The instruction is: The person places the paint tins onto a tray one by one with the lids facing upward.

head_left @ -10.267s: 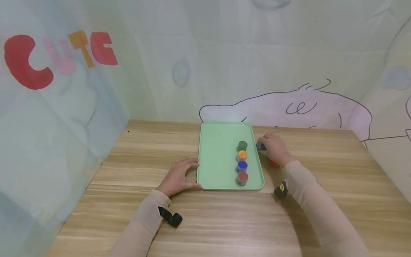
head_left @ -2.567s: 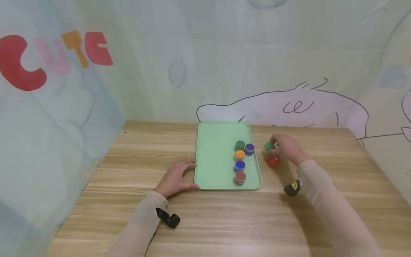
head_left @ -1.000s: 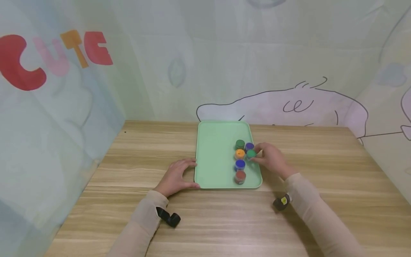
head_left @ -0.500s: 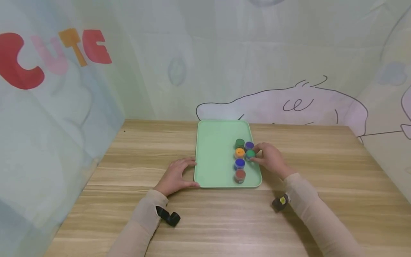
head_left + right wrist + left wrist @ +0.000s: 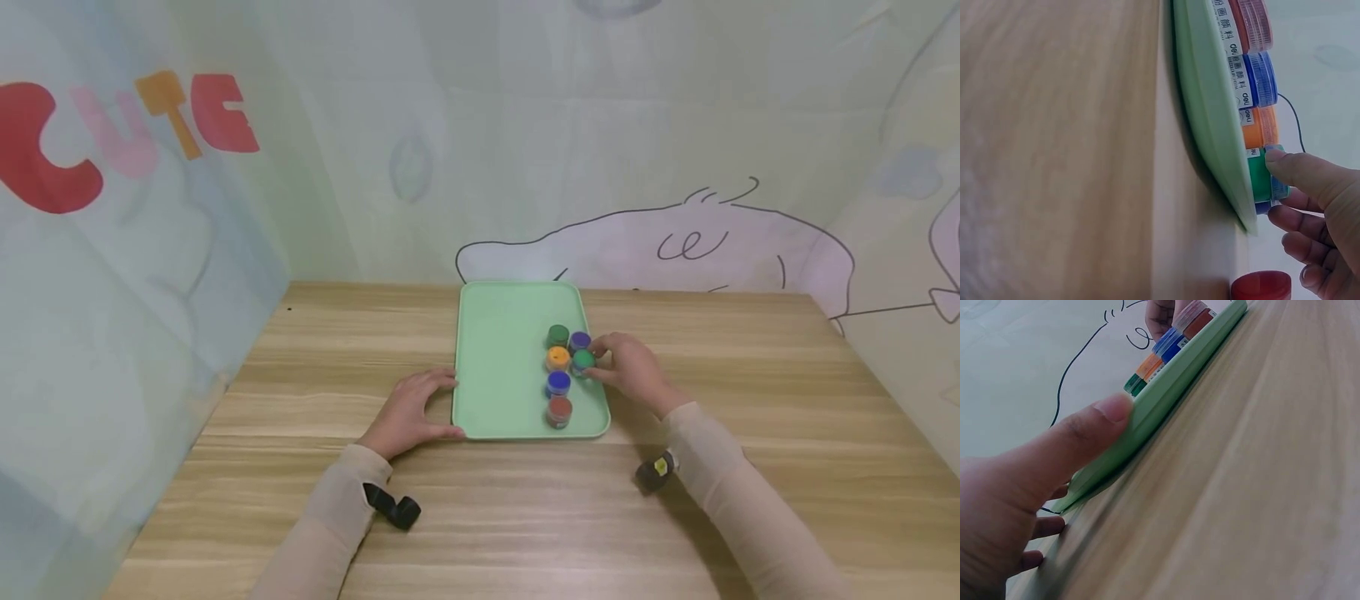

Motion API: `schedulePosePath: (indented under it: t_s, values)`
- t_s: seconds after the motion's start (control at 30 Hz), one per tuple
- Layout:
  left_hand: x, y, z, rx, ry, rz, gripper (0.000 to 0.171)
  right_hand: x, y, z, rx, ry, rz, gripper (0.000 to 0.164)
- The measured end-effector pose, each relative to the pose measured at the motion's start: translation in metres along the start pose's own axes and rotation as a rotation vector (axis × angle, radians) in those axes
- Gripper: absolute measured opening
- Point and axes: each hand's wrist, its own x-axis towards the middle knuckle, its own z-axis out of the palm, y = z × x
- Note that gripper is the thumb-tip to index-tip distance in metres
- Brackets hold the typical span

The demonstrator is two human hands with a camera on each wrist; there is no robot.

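My right hand (image 5: 633, 371) pinches a paint jar with a bright green lid (image 5: 583, 360) between thumb and fingers, down at the right side of a light green tray (image 5: 498, 367). In the right wrist view, the thumb lies on the lid of this green jar (image 5: 1262, 178). A purple-lidded jar (image 5: 580, 341) sits just behind it. To the left runs a row of jars: dark green (image 5: 558, 334), orange (image 5: 558, 358), blue (image 5: 558, 382) and brownish red (image 5: 558, 411). My left hand (image 5: 408, 412) rests against the tray's near left corner, thumb on the rim (image 5: 1107, 419), fingers relaxed.
A red-lidded jar (image 5: 1261, 286) lies on the wooden table (image 5: 525, 517) beside the tray, hidden behind the right hand in the head view. A printed cloth wall (image 5: 360, 167) stands along the table's back and left edges.
The right hand earlier set the purple jar on the tray, then carried the green jar from the table to the tray. Over the last second it holds nearly still; the left hand stays put.
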Motion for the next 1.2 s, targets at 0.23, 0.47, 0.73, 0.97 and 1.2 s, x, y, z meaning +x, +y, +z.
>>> schedulePosePath:
  t_s: [0.23,0.47,0.73,0.97,1.2]
  values:
    - [0.0,-0.001,0.001,-0.002,0.009,0.002,0.077,-0.001,0.001,-0.003,-0.01,0.017,-0.019,0.035]
    - [0.0,-0.001,0.001,-0.006,0.002,-0.003,0.077,-0.002,0.001,-0.007,-0.028,0.013,-0.018,0.037]
    - [0.0,0.0,0.0,0.0,0.003,-0.001,0.077,-0.003,0.002,-0.013,-0.046,-0.004,-0.009,0.037]
    - [0.0,0.0,0.0,0.0,0.006,-0.001,0.077,-0.005,0.005,-0.018,-0.074,-0.014,-0.02,0.035]
    - [0.0,0.0,0.0,-0.004,0.005,0.001,0.077,-0.009,0.012,-0.022,-0.101,0.007,-0.044,0.031]
